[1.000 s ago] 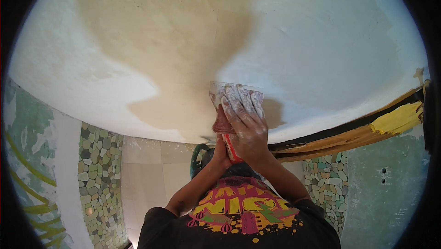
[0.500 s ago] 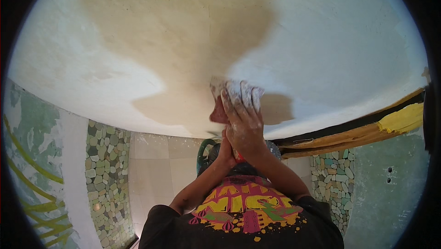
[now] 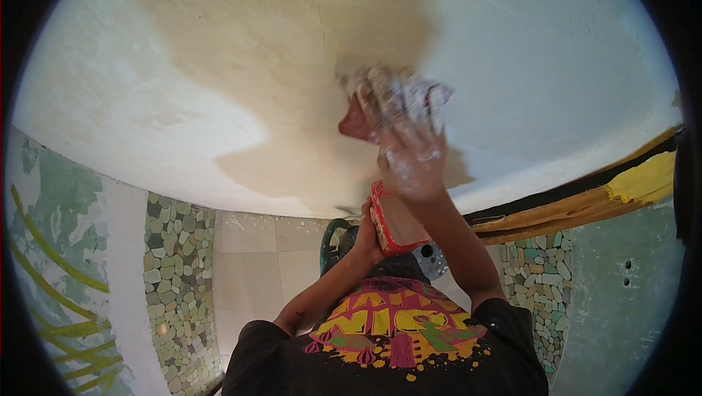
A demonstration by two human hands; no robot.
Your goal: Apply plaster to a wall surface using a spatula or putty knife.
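Note:
Against the pale wall [image 3: 278,45], my right hand [image 3: 411,155] presses a reddish-brown sheet of sandpaper [image 3: 356,121], its fingers dusted white and partly blurred. One corner of the sheet sticks out left of the fingers; the rest lies mostly under them. Lower down, close to my chest, my left hand [image 3: 370,234] grips the left side of a red-rimmed rectangular object [image 3: 402,222] with a flat greyish face. My right forearm covers part of its right edge, and I cannot tell what kind of thing it is.
A wooden ledge [image 3: 563,213] with a yellow cloth [image 3: 645,179] on it runs along the right. Pebble strips [image 3: 175,272] border the tiled floor [image 3: 248,272]. Green patchy walls [image 3: 621,308] stand on both sides. A round grey thing [image 3: 433,258] with dark holes sits below the right forearm.
My right hand and the sandpaper have moved up the wall, away from my left hand. The red-rimmed object in my left hand, mostly hidden before, now shows plainly.

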